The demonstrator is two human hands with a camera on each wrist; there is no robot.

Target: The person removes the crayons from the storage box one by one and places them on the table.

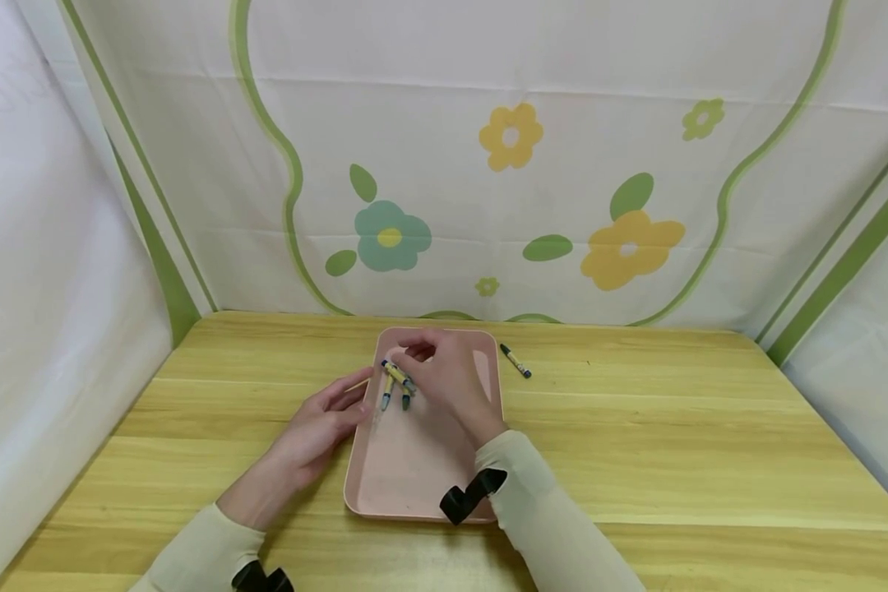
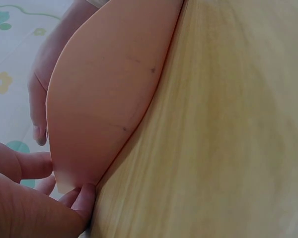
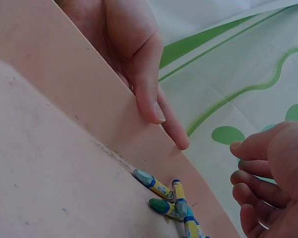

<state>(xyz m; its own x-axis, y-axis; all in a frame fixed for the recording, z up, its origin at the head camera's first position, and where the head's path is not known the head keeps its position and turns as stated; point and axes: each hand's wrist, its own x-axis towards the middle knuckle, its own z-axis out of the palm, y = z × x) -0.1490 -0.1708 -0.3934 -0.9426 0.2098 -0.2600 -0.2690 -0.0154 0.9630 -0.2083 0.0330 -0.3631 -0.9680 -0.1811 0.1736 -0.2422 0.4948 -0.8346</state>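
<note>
Crayons [image 1: 399, 376], blunt-tipped, lie by the empty, loosely curled right grip [image 1: 447, 374]; left grip [image 1: 316, 432] pinches the round-cornered tray [image 1: 407, 473].

The head view looks down from six o'clock toward twelve; close in, the left-wrist view faces the nine-o'clock wall [image 2: 104, 84] of the tray [image 1: 422, 477], the right-wrist view its floor [image 3: 49, 158]; all share the tray.

Rectangular pink tray [image 1: 407, 469], dark-specked. Wax crayons [image 3: 162, 189]: yellow wrappers, blue bands, green or grey-blue tips [image 3: 160, 205]. Yellow-brown wooden surface [image 1: 636, 452], streaked grain. White fabric backdrop [image 1: 444, 49]: wavy green border [image 1: 292, 168], orange, teal flowers [image 1: 403, 256].
</note>
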